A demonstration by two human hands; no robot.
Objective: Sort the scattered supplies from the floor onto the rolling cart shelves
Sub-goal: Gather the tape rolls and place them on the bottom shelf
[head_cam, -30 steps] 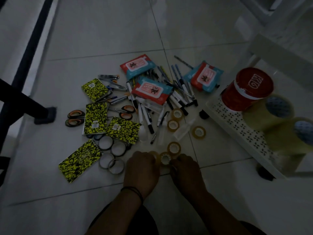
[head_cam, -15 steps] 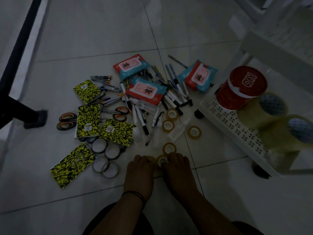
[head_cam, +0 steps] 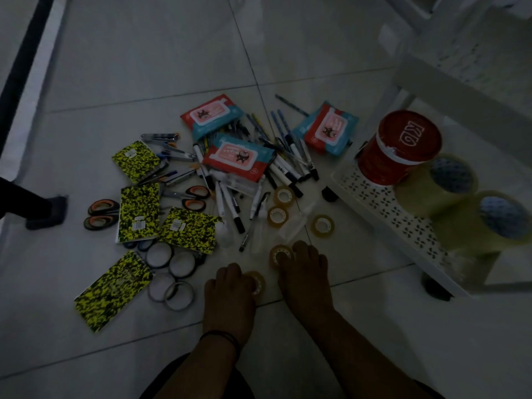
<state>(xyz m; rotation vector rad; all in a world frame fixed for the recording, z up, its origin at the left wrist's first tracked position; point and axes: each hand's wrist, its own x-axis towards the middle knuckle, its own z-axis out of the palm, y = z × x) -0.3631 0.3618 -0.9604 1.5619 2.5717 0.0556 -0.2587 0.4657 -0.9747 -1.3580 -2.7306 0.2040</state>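
Note:
Supplies lie scattered on the tiled floor. My left hand [head_cam: 230,292] curls its fingers over one small amber tape roll [head_cam: 258,281]. My right hand [head_cam: 305,272] grips a second small tape roll [head_cam: 277,255] a little farther out, its fingertips covering the roll's near edge. Three more small tape rolls [head_cam: 277,215] lie beyond. The white rolling cart's perforated bottom shelf [head_cam: 383,203] stands to the right. On it are a red can [head_cam: 400,145] and two big tape rolls [head_cam: 449,180].
Yellow-black notebooks [head_cam: 139,213], three wipe packs [head_cam: 239,156], a heap of pens and markers [head_cam: 230,200], scissors [head_cam: 193,197] and thin tape rings [head_cam: 169,269] spread left of and beyond my hands. A dark leg [head_cam: 46,208] stands at far left.
My hands were together over the same spot; they have now parted. The right hand reached forward onto another roll, and the left stays with its roll.

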